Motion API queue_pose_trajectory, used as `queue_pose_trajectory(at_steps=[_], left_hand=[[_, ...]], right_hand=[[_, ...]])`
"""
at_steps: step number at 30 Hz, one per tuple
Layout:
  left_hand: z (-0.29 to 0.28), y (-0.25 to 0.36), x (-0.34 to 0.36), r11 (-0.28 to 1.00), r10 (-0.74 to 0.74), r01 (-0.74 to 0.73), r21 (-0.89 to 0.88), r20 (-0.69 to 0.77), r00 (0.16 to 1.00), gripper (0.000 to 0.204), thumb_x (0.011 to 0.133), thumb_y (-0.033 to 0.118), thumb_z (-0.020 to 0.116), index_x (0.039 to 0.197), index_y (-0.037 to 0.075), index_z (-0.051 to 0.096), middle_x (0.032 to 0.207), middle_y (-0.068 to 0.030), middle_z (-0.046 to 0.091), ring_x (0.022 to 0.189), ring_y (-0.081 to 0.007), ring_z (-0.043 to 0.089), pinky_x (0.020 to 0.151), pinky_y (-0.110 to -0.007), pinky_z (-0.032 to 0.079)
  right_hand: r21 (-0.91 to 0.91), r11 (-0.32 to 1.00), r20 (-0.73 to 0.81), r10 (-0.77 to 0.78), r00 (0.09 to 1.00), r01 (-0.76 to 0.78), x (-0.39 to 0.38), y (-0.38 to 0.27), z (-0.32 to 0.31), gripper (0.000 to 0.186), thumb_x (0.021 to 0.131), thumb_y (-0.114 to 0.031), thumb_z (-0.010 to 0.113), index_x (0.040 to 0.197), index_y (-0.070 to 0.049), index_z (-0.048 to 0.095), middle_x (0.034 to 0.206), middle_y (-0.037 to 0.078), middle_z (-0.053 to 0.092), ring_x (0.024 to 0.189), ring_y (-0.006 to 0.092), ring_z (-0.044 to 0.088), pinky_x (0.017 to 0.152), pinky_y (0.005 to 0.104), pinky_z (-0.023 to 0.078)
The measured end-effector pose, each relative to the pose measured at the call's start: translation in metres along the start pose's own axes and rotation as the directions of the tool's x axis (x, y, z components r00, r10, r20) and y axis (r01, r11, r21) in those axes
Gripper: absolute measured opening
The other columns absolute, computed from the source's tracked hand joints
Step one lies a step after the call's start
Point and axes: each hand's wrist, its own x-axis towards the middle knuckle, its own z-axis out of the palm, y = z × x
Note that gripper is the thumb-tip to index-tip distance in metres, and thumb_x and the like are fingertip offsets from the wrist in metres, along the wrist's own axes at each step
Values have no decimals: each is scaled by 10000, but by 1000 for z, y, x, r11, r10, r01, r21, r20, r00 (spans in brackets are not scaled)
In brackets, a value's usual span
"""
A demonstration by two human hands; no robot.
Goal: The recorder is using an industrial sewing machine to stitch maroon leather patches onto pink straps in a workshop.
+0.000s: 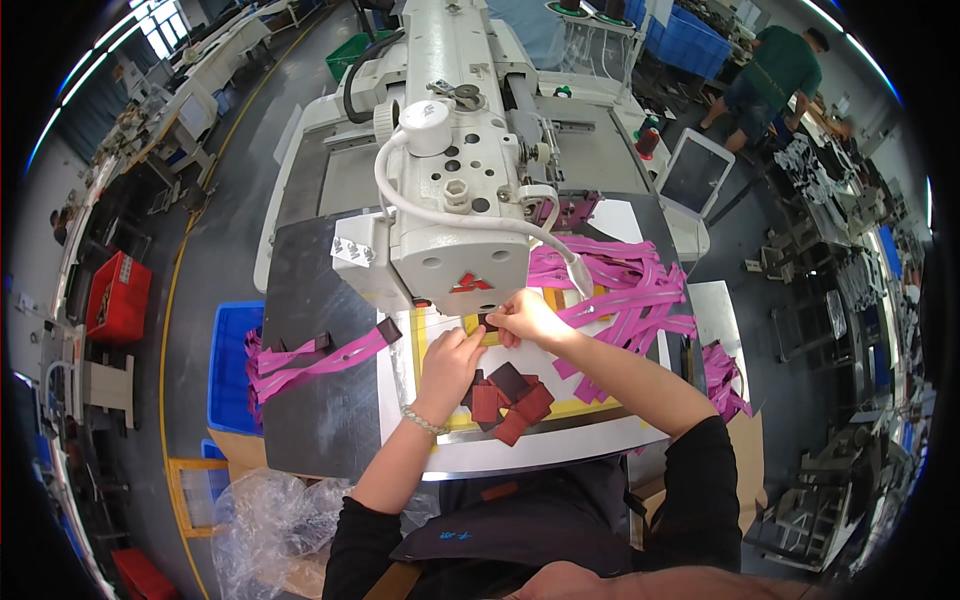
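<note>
Under the head of a white industrial sewing machine (pixel 440 195), both my hands meet at a white sheet (pixel 560 452) with a yellow-edged frame (pixel 570 408). Between my fingertips shows a small dark patch (pixel 487 322). My right hand (pixel 527 318) pinches it from the right. My left hand (pixel 452 370) is closed at its left edge, its fingertips near the yellow; what they hold is hidden. Just below my hands lies a loose pile of dark red and black patches (pixel 510 400). Pink zipper strips (pixel 625 300) heap up right of my right hand.
On the left, a pink zipper strip with dark end patches (pixel 340 360) hangs over the table edge toward a blue bin (pixel 232 350). Clear plastic wrap (pixel 275 520) lies below. A tablet-like screen (pixel 695 172) stands at right. Another person (pixel 775 80) bends at the far right.
</note>
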Motion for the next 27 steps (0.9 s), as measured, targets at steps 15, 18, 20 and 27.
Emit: queue_pose_trajectory(at_steps=[15,18,20,27], left_hand=[[2,-5,4,941,160,-175,289,75,984,286,790,155,656,1057,52,653,1031,-51,604,1002,-210,559,846,-357,410],[1,-10,3,940,195,-209,271,77,978,280,791,164,656,1048,53,649,1149,-54,618,1123,-195,541,944,-376,389],[1,-11,4,945,184,-205,254,104,977,276,794,172,652,1043,53,646,1187,-52,615,1164,-184,525,987,-385,376],[-5,-18,3,973,146,-163,163,115,983,258,814,196,660,1050,90,668,1182,-18,633,1128,-141,550,976,-420,318]], right_hand=[[-290,925,71,-236,969,247,-14,-8,-13,235,786,-148,688,644,5,578,558,94,599,495,145,595,452,307,458],[-492,748,59,-482,874,445,-18,10,-17,140,766,-125,689,714,-24,606,677,85,617,618,183,606,547,339,463],[-613,585,64,-634,771,531,-19,24,-26,87,758,-105,682,768,-37,628,763,79,632,697,205,610,610,351,467],[-696,146,351,-785,510,703,-29,19,-32,303,738,-76,644,1039,-97,665,1117,6,633,991,175,571,824,362,413]])
